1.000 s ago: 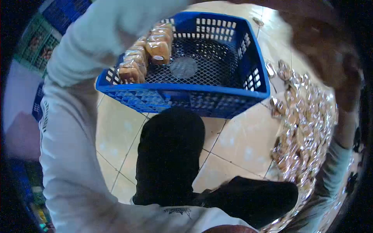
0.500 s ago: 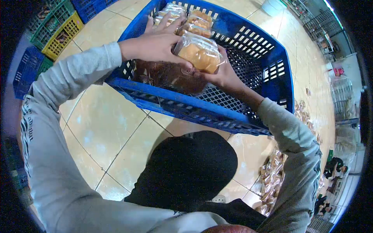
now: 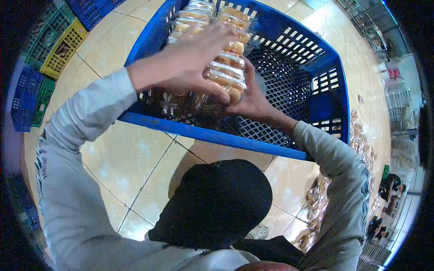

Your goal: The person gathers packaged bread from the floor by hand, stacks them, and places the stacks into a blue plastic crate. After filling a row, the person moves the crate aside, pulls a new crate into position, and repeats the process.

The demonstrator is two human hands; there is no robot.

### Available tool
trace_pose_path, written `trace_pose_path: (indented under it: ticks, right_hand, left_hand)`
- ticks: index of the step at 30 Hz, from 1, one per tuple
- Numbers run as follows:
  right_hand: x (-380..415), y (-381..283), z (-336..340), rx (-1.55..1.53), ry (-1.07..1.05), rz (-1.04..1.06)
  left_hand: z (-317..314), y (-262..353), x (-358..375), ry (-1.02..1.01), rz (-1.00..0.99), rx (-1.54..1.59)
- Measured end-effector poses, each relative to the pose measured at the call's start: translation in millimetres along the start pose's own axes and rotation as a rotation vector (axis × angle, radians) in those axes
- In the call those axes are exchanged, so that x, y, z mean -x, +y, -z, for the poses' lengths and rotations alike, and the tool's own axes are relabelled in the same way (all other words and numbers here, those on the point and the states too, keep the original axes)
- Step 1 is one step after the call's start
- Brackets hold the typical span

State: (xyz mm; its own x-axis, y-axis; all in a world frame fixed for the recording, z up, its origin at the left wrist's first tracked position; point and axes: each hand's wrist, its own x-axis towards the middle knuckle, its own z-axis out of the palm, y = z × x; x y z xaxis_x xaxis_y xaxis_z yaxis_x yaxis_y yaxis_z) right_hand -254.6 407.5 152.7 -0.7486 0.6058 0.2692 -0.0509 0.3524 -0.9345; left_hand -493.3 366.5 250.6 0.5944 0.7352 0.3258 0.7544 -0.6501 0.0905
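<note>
A blue plastic crate point(image 3: 217, 137) holds rows of golden bread packs point(image 3: 192, 18) in clear shiny wrapping. At the near end of one row, my right hand point(image 3: 255, 97) wraps round the side of a wrapped bread pack point(image 3: 226, 79), thumb in front and fingers along its right side. My left hand point(image 3: 190, 63) reaches over the packs from the left. Its thumb is apart and near the same pack, and its outstretched fingers are smeared by motion. Darker wrapped packs point(image 3: 172, 104) lie beneath my left hand, partly hidden.
Many wrapped packs point(image 3: 318, 198) lie on the tiled floor point(image 3: 122, 153) at the right. Stacked yellow point(image 3: 63, 47), green and blue crates stand at the upper left. Racks point(image 3: 398, 101) and people point(image 3: 391, 187) appear along the right edge.
The bread pack has gone from tilted above the crate to lower, against the row's near end. My left hand has shifted, its fingers now reaching right across the packs. The right hand stays at the pack.
</note>
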Motion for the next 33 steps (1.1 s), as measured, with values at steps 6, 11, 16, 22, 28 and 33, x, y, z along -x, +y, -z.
trace_pose_path:
  ticks: [6,11,16,22,28,33]
  right_hand:
    - [-4,-23,11,0.093,-0.012,-0.253]
    - [-21,-54,-1,-0.683,0.284,-0.755]
    - [-22,-52,29,-0.46,0.189,-0.882]
    - [75,-125,189,1.013,0.177,-0.427]
    - [219,-157,202,0.246,0.828,-1.002]
    - [219,-140,160,-0.458,0.785,-0.903]
  left_hand:
    - [-22,12,13,-0.194,-0.067,-0.218]
    - [-24,15,12,-0.177,-0.054,-0.242]
    - [-20,13,12,-0.256,0.001,-0.253]
    - [-13,19,8,-0.281,0.02,-0.22]
    - [-16,19,6,-0.262,0.002,-0.21]
    - [-19,16,14,-0.14,-0.044,-0.249]
